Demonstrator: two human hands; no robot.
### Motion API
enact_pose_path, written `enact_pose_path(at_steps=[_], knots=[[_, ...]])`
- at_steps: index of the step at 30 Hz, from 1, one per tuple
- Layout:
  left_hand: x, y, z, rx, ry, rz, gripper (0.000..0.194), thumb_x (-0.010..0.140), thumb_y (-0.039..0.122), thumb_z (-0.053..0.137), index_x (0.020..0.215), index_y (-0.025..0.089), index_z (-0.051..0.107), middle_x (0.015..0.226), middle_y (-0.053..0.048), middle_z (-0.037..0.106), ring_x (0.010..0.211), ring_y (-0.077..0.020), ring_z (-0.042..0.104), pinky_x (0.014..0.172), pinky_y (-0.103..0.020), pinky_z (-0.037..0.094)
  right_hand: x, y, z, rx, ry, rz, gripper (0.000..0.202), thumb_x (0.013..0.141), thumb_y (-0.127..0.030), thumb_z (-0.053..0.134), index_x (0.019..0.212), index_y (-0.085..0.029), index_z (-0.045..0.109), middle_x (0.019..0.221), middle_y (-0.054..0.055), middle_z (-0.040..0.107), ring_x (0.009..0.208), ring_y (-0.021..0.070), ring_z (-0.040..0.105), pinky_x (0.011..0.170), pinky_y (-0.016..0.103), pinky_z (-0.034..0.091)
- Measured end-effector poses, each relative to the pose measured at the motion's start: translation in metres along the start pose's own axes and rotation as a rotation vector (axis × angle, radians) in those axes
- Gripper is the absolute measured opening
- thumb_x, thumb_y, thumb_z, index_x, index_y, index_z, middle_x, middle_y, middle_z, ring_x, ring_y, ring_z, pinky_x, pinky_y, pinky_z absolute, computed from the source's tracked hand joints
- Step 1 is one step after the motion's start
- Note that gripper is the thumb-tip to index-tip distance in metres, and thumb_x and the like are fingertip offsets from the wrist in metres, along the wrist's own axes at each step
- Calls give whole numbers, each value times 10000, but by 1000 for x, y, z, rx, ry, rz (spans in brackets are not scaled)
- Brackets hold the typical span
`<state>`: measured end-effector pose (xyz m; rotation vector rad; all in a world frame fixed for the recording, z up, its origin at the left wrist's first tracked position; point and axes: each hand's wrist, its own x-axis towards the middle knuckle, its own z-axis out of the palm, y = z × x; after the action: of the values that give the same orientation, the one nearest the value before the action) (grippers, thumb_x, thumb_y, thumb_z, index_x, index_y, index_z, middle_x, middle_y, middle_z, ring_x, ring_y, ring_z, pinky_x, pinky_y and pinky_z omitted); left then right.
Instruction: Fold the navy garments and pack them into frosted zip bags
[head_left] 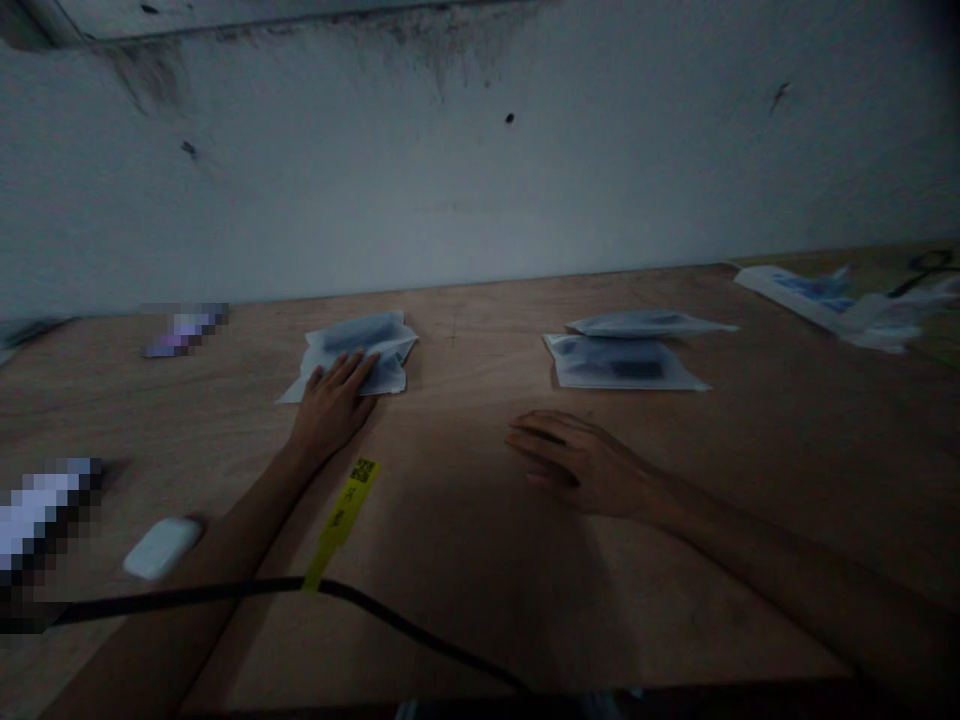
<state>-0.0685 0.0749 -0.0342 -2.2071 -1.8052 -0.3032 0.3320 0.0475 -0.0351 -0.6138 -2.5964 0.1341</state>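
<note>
My left hand [336, 402] lies with its fingers spread on a frosted plastic bag [360, 335] at the left of the wooden table [465, 440]. Something dark shows faintly through that bag. My right hand [581, 462] is held at or just over the table, right of the middle, fingers apart and nothing in them. Beyond it lies a frosted bag [600, 372] with a dark rectangular item inside. Another frosted bag [652, 323] lies behind, partly overlapping it.
A black cable [405, 625] with a yellow tag [345, 515] crosses the foreground. A white case [161, 547] lies beside my left forearm. Two blurred-out objects are at the left. Crumpled plastic packaging [832, 305] sits at the far right, and a wall [450, 170] stands behind.
</note>
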Motion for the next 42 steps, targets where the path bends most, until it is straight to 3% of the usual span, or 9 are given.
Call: enact_pose_path(at_steps=[5,12,16,19,25,29,35,42], knots=[[1,7,-9,13,13,8,574,944,316,393,1500,173,409,1519,-118,459,1386,-325,443,1116,-531,354,2,-2,-2,16,17,1,413,942,-313,586,1338,-200,559,1320,122,601,1195,244,586,1003,430,528],[-4,19,-17,3,55,-7,631,978,548,398,1483,171,428,1440,-140,548,1369,-307,479,1166,-537,295,1,-2,-1,34,18,-1,386,958,-322,573,1321,-193,567,1312,124,596,1197,242,573,1007,434,521],[-3,17,-16,11,117,-28,500,1013,410,366,1431,171,499,1350,-125,629,1265,-272,585,1136,-471,367,1,-1,-1,55,27,11,370,960,-303,570,1317,-204,574,1309,116,601,1195,234,575,1005,430,523],[-2,10,-14,20,185,-66,421,975,268,402,1346,202,589,1183,-101,721,1043,-268,695,995,-436,489,2,-1,-1,60,34,12,364,957,-292,572,1310,-203,584,1284,113,617,1177,228,590,984,422,536],[-4,-1,-13,8,324,-58,331,920,239,468,1150,222,705,909,-86,757,855,-276,702,862,-434,520,5,-3,-1,70,99,6,293,949,-244,570,1233,-211,636,1186,90,677,1100,209,638,933,396,563],[-4,5,-13,-50,386,45,288,950,267,470,1041,202,735,823,-88,729,813,-261,684,869,-442,504,4,-2,0,61,117,-6,280,946,-227,574,1216,-193,641,1161,91,686,1080,202,643,930,380,563],[-6,29,-13,-182,381,290,197,973,250,538,1008,191,723,838,-60,729,781,-197,672,784,-336,512,2,3,3,25,114,-28,286,943,-235,574,1218,-192,639,1145,90,691,1055,199,650,911,386,569],[-18,67,-27,-356,222,610,215,1017,219,486,1070,181,690,824,-44,708,735,-162,645,649,-266,501,3,1,0,13,128,-30,295,936,-211,579,1226,-193,628,1150,88,686,1064,200,640,920,382,562]])
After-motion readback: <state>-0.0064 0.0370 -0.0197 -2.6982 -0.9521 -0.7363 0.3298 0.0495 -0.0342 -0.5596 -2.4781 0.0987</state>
